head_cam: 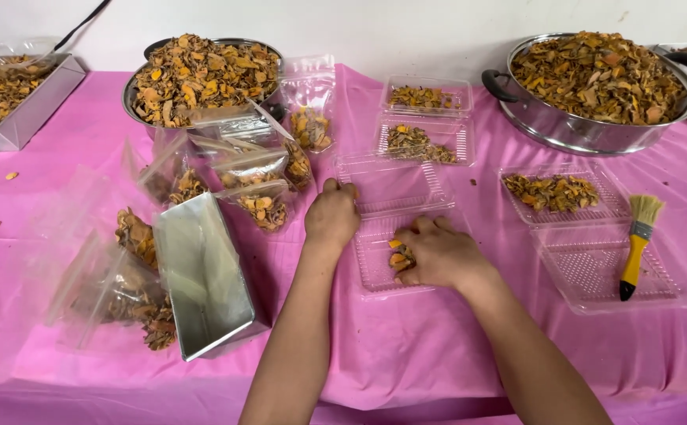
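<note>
Right hand (438,253) closed on orange dried slices (399,256), directly over near tray half of open clear clamshell (394,189). Left hand (332,214) fisted, pressing clamshell's left edge at hinge; long axis near-far.

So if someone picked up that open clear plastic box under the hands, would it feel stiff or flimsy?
Probably flimsy. The clear hinged box looks thin-walled and see-through, so it would likely flex and weigh very little. The left hand rests on its edge, perhaps because it slides easily on the pink cloth. The right hand grips only a few dried orange pieces, adding little weight.
</note>
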